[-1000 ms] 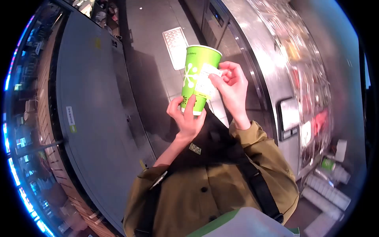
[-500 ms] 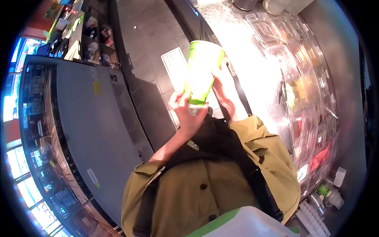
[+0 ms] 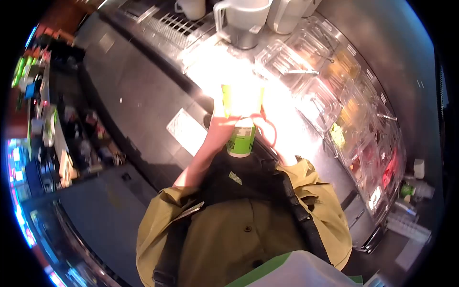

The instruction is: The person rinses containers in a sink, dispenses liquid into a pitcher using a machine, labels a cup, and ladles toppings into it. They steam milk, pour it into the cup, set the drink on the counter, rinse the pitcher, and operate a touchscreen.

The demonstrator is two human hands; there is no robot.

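A green paper cup [image 3: 240,142] is held upright in front of my chest, its upper part washed out by glare. My left hand [image 3: 224,125] is closed round the cup's left side. On the right side, my right hand [image 3: 266,125] also grips it, with its fingers partly lost in the bright light. A pale label shows faintly on the cup between the hands.
The metal counter [image 3: 306,136] on the right holds clear lidded containers [image 3: 320,103] with food. Clear pitchers [image 3: 245,21] stand at its back, beside a metal grate [image 3: 179,26]. A grey worktop [image 3: 103,215] lies at lower left, and stacked cups [image 3: 406,227] are at lower right.
The view has swung right towards the counter, bringing the pitchers and grate into sight. My left hand has moved higher on the cup, and both hands now hold its sides.
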